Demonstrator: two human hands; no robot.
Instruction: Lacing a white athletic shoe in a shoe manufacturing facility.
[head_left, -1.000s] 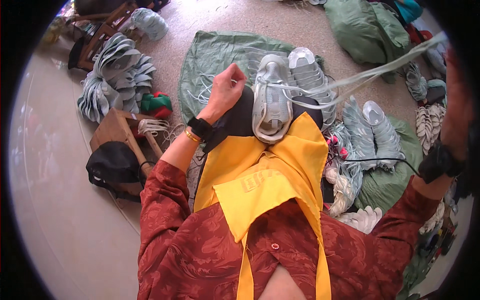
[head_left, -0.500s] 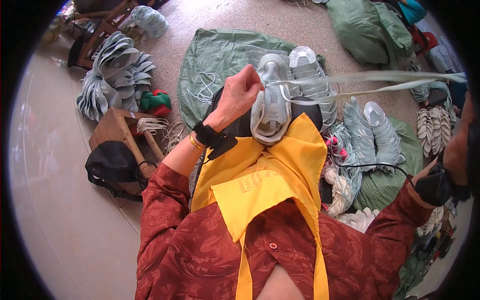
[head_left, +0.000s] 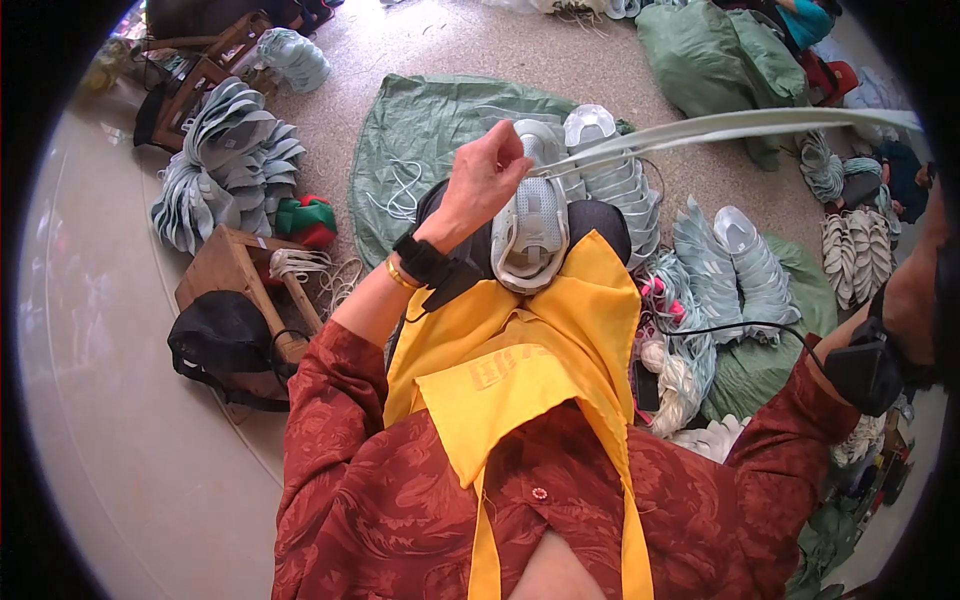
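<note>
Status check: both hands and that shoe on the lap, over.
Left hand pinching lace at shoe on lap. Right hand out of view at far right. Lace taut, nothing in the way.

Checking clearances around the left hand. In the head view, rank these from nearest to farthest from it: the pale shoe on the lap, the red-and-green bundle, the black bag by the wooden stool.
1. Pale shoe, just right of the left hand, touching.
2. Red-and-green bundle, on the floor to its left.
3. Black bag, lower left, by the wooden stool.
</note>
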